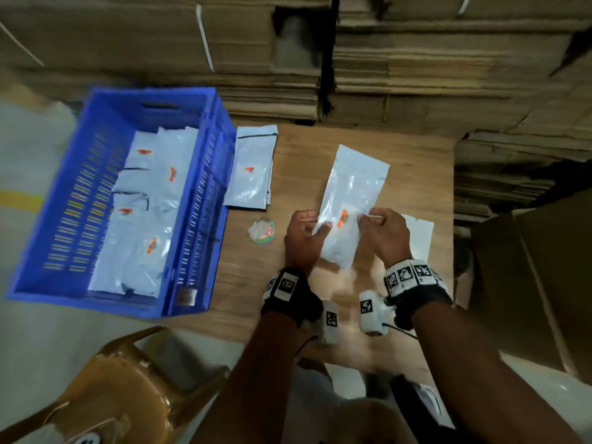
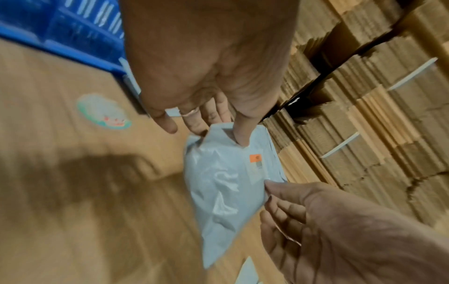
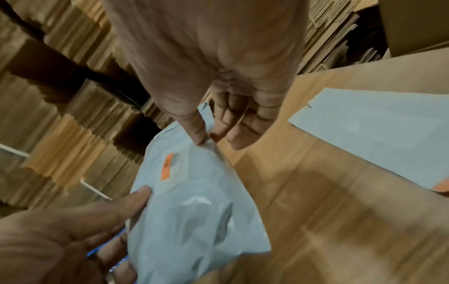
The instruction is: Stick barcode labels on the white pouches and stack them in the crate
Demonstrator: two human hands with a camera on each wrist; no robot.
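Both hands hold a white pouch (image 1: 352,187) slightly above the brown table (image 1: 413,161). A barcode label with an orange stripe (image 1: 344,217) sits on its face. My left hand (image 1: 315,224) pinches the pouch's left edge, thumb on top (image 2: 240,134). My right hand (image 1: 365,219) pinches the right edge between thumb and forefinger (image 3: 203,138). The wrist views show the same pouch (image 2: 223,188) (image 3: 194,211) and label (image 2: 256,163) (image 3: 171,165). The blue crate (image 1: 80,174) at the left holds several labelled pouches. One more labelled pouch (image 1: 253,168) lies beside the crate.
A round sticker roll (image 1: 262,230) lies on the table left of my left hand. A white sheet (image 1: 419,235) lies under and right of my right hand. Flattened cardboard stacks (image 1: 448,59) rise behind the table. A brown plastic chair (image 1: 128,389) stands at the lower left.
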